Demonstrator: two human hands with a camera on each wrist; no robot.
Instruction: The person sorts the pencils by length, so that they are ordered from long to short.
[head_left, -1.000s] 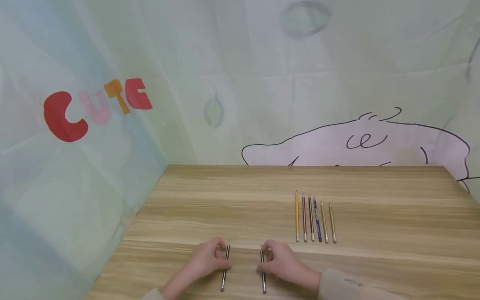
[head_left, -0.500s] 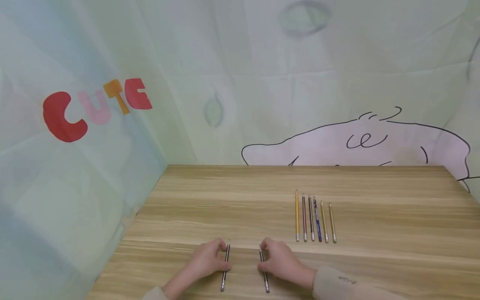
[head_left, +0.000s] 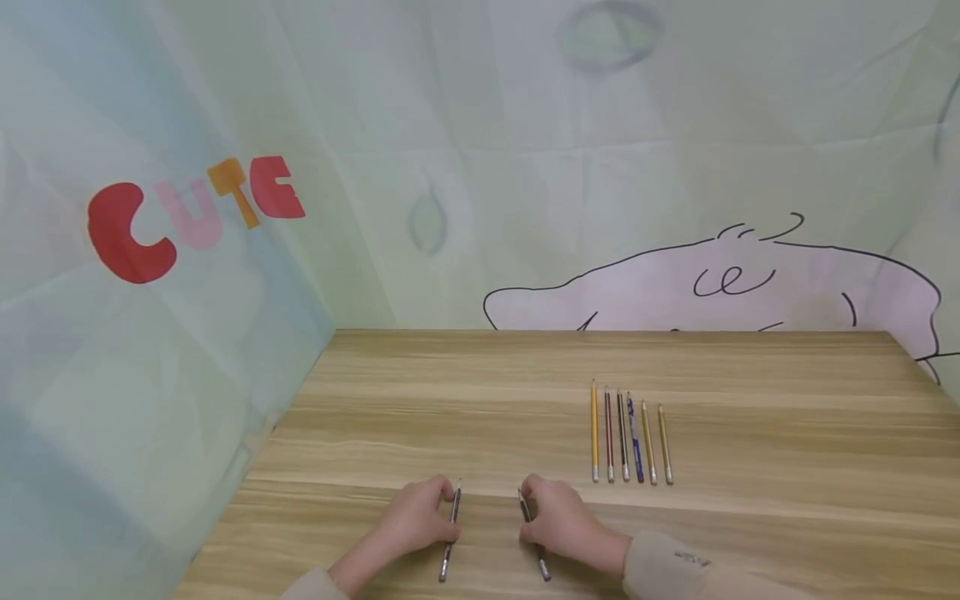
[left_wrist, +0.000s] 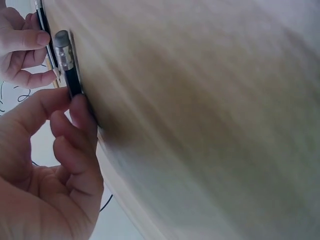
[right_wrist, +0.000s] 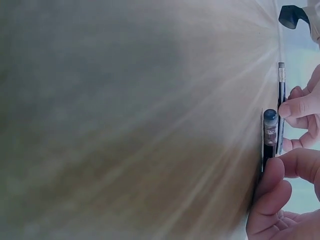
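Near the front of the table, my left hand [head_left: 420,512] pinches a dark striped pencil [head_left: 448,550] between thumb and fingers. Its point faces away and its eraser end faces me. A short gap to the right, my right hand [head_left: 558,518] pinches a similar dark pencil [head_left: 542,565], which slants with its eraser end toward the right. In the left wrist view, a grey eraser in a silver ferrule [left_wrist: 64,55] sticks out past the fingertips. The right wrist view shows the other pencil's dark eraser [right_wrist: 270,117] above thumb and finger, close over the wood.
Farther back, right of centre, lies a row of pencils side by side: a yellow one [head_left: 595,433], a dark red one [head_left: 609,442], a black one [head_left: 623,442], a blue-purple patterned one [head_left: 636,446] and two gold ones. A printed cloth [head_left: 450,167] hangs behind the table [head_left: 420,392].
The right pencil has turned: its eraser end swung to the right and its point shifted slightly left. The left pencil's eraser end moved a touch left. Both hands stay nearly in place.
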